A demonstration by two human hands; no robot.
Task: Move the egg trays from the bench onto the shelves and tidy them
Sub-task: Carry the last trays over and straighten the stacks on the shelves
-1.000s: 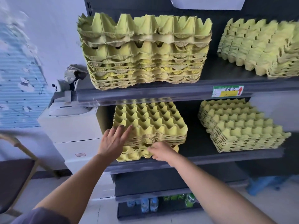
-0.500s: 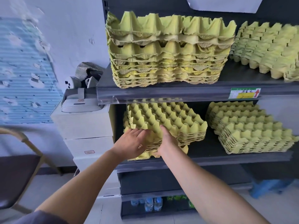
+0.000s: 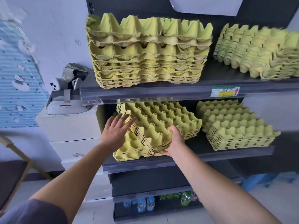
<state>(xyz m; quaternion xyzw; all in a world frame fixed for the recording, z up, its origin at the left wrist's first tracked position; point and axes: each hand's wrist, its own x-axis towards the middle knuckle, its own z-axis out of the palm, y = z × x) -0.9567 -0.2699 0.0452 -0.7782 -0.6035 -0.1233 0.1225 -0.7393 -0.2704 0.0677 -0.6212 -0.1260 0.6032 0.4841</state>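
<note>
Yellow-green egg trays fill a dark shelf unit. On the middle shelf a skewed upper stack lies twisted on a lower stack that sticks out at the front left. My right hand grips the front corner of the upper stack, thumb on top. My left hand lies flat with straight fingers against that stack's left side. A neat stack sits to the right. The top shelf carries a tall stack and another stack at the right.
White boxes with a small printer on top stand against the shelf's left side. A chair is at the far left. Bottles stand on the lowest shelf. A price label hangs on the top shelf's edge.
My view has shifted left and closer. My right hand moved from the stack's front edge to its front corner and took hold; my left hand rose to the stack's left side.
</note>
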